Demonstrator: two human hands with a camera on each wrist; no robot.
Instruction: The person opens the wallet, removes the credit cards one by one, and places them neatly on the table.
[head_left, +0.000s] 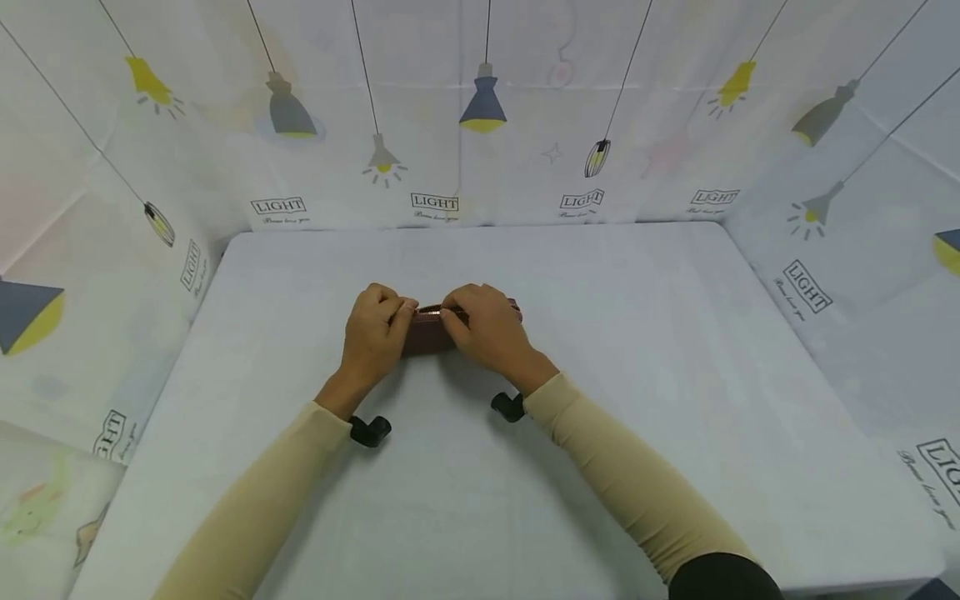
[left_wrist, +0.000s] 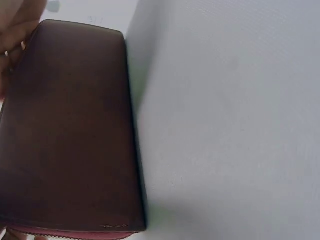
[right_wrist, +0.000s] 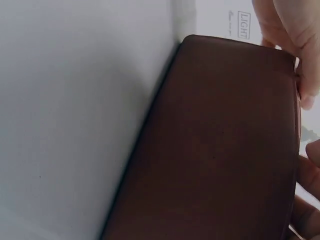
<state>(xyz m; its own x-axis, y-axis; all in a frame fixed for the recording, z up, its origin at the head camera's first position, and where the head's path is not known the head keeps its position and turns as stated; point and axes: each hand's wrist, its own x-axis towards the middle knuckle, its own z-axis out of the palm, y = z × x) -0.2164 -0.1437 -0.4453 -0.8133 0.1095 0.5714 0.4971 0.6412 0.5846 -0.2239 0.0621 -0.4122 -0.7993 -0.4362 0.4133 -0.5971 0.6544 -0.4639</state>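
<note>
A dark brown zip-around wallet (head_left: 429, 337) stands on its long edge on the white table, its zipper side up. My left hand (head_left: 375, 325) grips the wallet's upper left corner, thumb and fingers at the zipper's end. Over the top edge to the right, my right hand (head_left: 486, 327) pinches at the zipper; the pull tab is hidden by the fingers. Metal zipper teeth show between the hands. In the left wrist view the wallet's (left_wrist: 75, 125) smooth flat face fills the left side, with a reddish lining strip along its lower end. The right wrist view shows the wallet's (right_wrist: 215, 140) plain face.
A white-covered table (head_left: 637, 333) spreads around the hands. Behind and beside it hang white curtains (head_left: 525, 108) printed with lamps and the word LIGHT. Black wrist-worn devices (head_left: 371, 432) sit at both cuffs.
</note>
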